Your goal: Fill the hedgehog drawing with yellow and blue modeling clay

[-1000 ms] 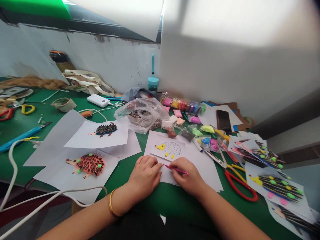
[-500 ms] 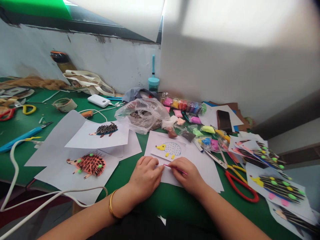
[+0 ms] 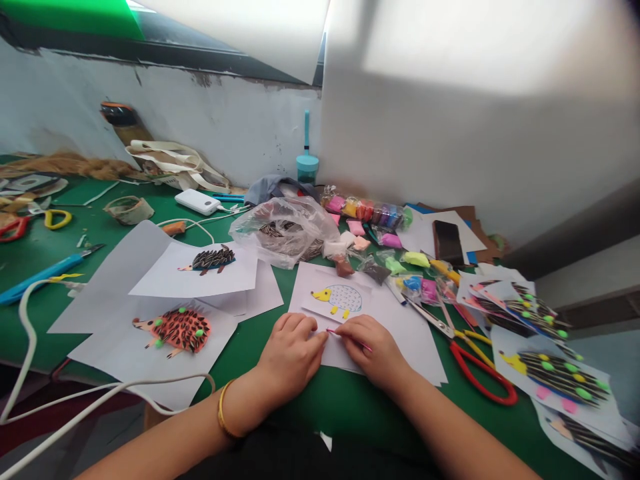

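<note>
My right hand (image 3: 374, 350) grips a thin pink stick (image 3: 367, 347) between thumb and fingers. The stick's tip reaches across to my left hand (image 3: 291, 353), which is closed, fingers bent, at the near left corner of the white paper (image 3: 407, 347). Whatever is between the left thumb and index finger is too small or hidden to make out. Just beyond both hands lies a hedgehog picture (image 3: 343, 299) with a yellow face, yellow feet and a blue-dashed body.
Scissors with red and yellow handles (image 3: 483, 363) lie right of the paper. Behind are a plastic bag of striped seeds (image 3: 285, 230) and several clay packets (image 3: 393, 265). Hedgehog pictures lie left (image 3: 183, 331) and right (image 3: 555, 373). A white cable (image 3: 115, 393) crosses the left side.
The pink stick has shifted very slightly in my right hand, with less of its rear end showing. Both hands stay in almost the same place.
</note>
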Available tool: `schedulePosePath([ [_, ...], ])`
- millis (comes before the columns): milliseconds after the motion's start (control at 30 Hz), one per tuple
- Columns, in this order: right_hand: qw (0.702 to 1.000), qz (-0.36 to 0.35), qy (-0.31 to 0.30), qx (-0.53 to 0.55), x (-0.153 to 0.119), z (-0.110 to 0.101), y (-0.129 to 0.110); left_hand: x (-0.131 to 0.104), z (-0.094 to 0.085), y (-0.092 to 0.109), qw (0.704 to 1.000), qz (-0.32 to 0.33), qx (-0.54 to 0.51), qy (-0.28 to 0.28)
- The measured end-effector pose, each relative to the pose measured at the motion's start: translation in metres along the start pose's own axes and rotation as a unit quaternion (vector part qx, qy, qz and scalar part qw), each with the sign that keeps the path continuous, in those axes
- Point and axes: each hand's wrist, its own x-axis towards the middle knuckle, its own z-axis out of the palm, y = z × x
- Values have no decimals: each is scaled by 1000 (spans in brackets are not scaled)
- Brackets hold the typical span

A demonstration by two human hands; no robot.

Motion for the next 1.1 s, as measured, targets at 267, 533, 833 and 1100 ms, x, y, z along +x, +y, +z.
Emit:
schedulePosePath([
  [267, 1000, -3, 7, -9, 1, 0, -1, -1, 1, -1, 1000, 11, -2, -6],
  [533, 1000, 4, 28, 10, 1, -1, -2, -2, 1, -2, 999, 25, -11, -19],
  [833, 998, 46, 46, 28, 0, -4, -2, 1, -1, -1, 1000, 13, -9, -19],
  [1100, 997, 71, 15, 19, 2, -2, -3, 8, 1, 0, 999, -30, -2, -17],
])
